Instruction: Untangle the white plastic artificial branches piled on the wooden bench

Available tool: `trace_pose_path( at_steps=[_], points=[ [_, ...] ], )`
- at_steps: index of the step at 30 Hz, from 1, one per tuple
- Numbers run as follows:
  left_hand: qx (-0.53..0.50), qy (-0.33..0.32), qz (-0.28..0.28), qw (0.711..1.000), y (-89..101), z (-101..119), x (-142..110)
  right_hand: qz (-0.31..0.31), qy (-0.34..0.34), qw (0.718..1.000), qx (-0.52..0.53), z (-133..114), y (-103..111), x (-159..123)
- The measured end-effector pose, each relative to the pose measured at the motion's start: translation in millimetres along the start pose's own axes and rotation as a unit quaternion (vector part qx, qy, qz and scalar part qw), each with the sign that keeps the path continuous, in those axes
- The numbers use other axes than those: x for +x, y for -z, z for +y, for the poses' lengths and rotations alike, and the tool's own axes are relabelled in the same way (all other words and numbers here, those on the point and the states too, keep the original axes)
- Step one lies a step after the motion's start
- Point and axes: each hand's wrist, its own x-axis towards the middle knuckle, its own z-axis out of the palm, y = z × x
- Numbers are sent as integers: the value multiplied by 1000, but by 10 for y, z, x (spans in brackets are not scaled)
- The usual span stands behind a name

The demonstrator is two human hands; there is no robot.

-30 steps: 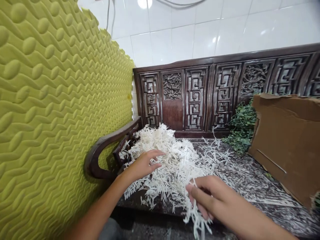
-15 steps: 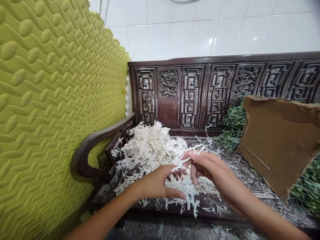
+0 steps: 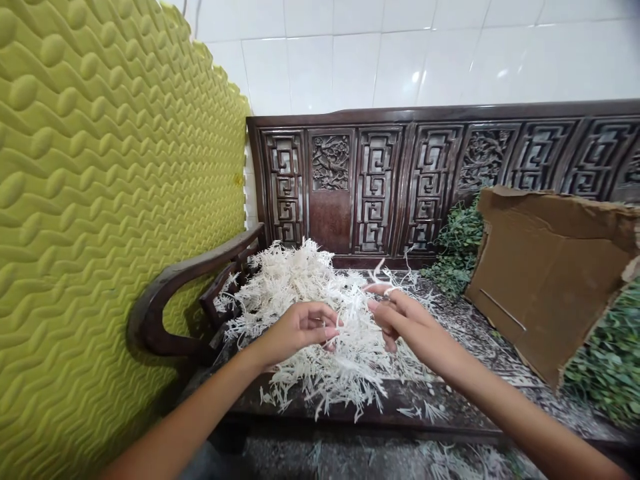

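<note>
White, brittle-looking branching sprigs [image 3: 295, 280] lie heaped on the seat of a carved dark-wood bench [image 3: 375, 193], centre frame. The right hand [image 3: 407, 320] seems to pinch a strand between thumb and forefinger, while the left hand [image 3: 300, 330] curls half-open at the heap. Strands this fine want a light fingertip pinch.

You have 2 hands, left [image 3: 300, 330] and right [image 3: 405, 320], over 1 heap [image 3: 295, 287] of white sprigs on 1 bench [image 3: 330, 227] with 1 armrest [image 3: 190, 283] at its left end. Toward its right end, you have 1 cardboard sheet [image 3: 545, 280] and 2 leafy clumps [image 3: 457, 247]. Its back shows 2 carved panels [image 3: 330, 162] and 5 full lattice panels [image 3: 376, 190].
</note>
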Motion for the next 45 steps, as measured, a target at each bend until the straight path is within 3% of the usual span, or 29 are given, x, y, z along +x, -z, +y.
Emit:
trace_pose_path(
  at_steps=[5,12,18,23,30,32,35,37,40,45],
  points=[
    [-48,19,26,998,55,81,-39,-52,-11,993,-107,5,31,-75],
    [-56,16,6,998,49,99,-55,-197,-94,976,11,140,-145,-40],
    [-33,-5,-4,999,-17,30,-35,-189,-107,971,104,110,-378,-20],
    [-34,-4,-29,999,-12,-1,-37,-160,-148,965,146,295,-422,56],
    [33,-28,44,998,133,-10,-37,-190,-108,947,233,237,-287,140],
    [32,0,7,999,164,-42,-39,-199,-86,940,262,237,-230,163],
    [54,34,-114,991,131,-92,-65,-231,-32,911,341,267,-180,181],
    [93,30,-164,982,51,-105,-91,-231,-3,892,388,251,-179,161],
    [138,13,-169,976,-105,-72,-122,-211,11,884,418,152,-209,99],
    [143,-18,-131,981,-271,59,-131,-200,22,885,420,61,-212,81]
  ],
)
